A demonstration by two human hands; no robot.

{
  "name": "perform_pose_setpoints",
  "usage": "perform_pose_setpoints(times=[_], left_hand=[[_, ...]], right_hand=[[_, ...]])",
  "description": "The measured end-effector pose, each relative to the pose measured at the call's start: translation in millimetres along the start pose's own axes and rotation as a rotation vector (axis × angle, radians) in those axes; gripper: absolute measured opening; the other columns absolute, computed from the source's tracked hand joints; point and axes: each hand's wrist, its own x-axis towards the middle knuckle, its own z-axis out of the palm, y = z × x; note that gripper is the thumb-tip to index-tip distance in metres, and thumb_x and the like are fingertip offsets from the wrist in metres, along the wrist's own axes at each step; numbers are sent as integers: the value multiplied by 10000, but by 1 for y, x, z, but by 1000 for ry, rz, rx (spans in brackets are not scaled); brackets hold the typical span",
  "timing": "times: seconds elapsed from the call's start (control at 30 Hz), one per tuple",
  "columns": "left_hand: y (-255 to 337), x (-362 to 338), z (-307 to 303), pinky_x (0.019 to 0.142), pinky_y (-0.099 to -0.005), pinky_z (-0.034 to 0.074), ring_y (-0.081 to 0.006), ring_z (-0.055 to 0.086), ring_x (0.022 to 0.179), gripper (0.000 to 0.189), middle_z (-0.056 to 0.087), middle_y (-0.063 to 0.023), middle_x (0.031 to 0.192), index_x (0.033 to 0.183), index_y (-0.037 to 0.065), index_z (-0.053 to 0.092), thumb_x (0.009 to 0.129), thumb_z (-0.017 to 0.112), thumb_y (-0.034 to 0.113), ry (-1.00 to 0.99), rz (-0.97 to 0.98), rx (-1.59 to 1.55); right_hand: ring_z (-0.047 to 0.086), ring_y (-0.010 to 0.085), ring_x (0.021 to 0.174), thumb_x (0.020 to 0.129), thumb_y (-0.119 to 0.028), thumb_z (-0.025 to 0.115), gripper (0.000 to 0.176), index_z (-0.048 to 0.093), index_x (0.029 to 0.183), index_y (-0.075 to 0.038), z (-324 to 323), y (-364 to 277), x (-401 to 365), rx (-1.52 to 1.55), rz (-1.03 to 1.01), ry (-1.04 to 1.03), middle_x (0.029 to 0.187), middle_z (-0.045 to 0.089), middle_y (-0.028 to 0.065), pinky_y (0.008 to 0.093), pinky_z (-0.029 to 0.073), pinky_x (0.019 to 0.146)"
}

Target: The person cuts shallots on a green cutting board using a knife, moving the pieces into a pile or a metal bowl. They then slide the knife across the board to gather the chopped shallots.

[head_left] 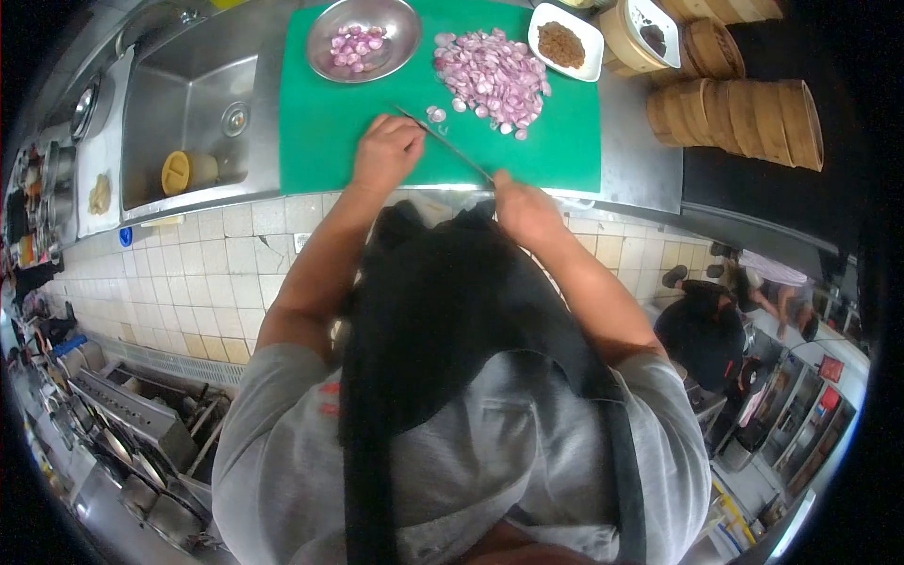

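My right hand (524,209) is wrapped round the handle of a knife (454,151), whose blade slants up and left over the green cutting board (325,141). Close to the blade's left side, my left hand (388,151) is closed with its fingers curled down at the board; whatever lies under them is hidden. A few shallot slices (436,114) rest just beyond the blade. Further back is a large heap of sliced shallots (494,77). At the back left stands a metal bowl (400,47) with peeled shallots (356,45) in it.
A white dish (587,52) of brown granules sits at the board's back right corner. Bamboo steamers (744,118) lie stacked on their side at right. On the left is a sink (188,104) holding a yellow-lidded container (179,172). Other people (702,330) are behind at right.
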Motion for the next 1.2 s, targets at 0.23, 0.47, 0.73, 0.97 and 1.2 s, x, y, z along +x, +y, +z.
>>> perform_pose_setpoints(times=[0.23, 0.47, 0.73, 0.97, 1.2], left_hand=[[2, 0, -4, 787, -396, 609, -285, 711, 890, 140, 767, -48, 953, 865, 97, 763, 774, 819, 7, -23, -50, -38], [0, -8, -29, 732, -380, 596, -242, 719, 857, 144, 774, -48, 971, 950, 120, 777, 828, 828, 63, 117, -352, -134], [-55, 82, -80, 801, -378, 607, -252, 733, 878, 320, 791, -72, 1115, 1244, 230, 814, 925, 813, 198, 114, -145, 144], [-84, 150, -50, 941, -480, 606, -353, 733, 1102, 270, 799, -117, 1144, 1203, 217, 818, 956, 715, 253, -494, -201, 496], [-93, 166, -16, 928, -496, 616, -373, 765, 1063, 240, 801, -153, 1142, 1127, 193, 830, 936, 690, 231, -772, -316, 638]], right_hand=[[722, 478, 1006, 1039, -111, 507, 218, 556, 1237, -35, -12, 10, -1, 70, 3, 90, 1060, 744, 274, 584, 561, 883], [694, 484, 1054, 1059, -187, 560, 279, 580, 1299, -47, -8, 22, -11, 132, -51, -30, 1099, 728, 293, 586, 538, 922], [694, 494, 1047, 1059, -211, 563, 285, 597, 1299, -62, -26, 47, 12, 96, 150, 121, 1099, 733, 292, 603, 541, 926], [690, 517, 995, 1062, -202, 556, 271, 575, 1289, -56, 3, 59, 23, 115, 42, 213, 1027, 727, 311, 620, 528, 892], [694, 516, 978, 1070, -199, 548, 261, 563, 1283, -49, -4, 47, 15, 148, 129, 134, 1000, 727, 310, 622, 526, 884]])
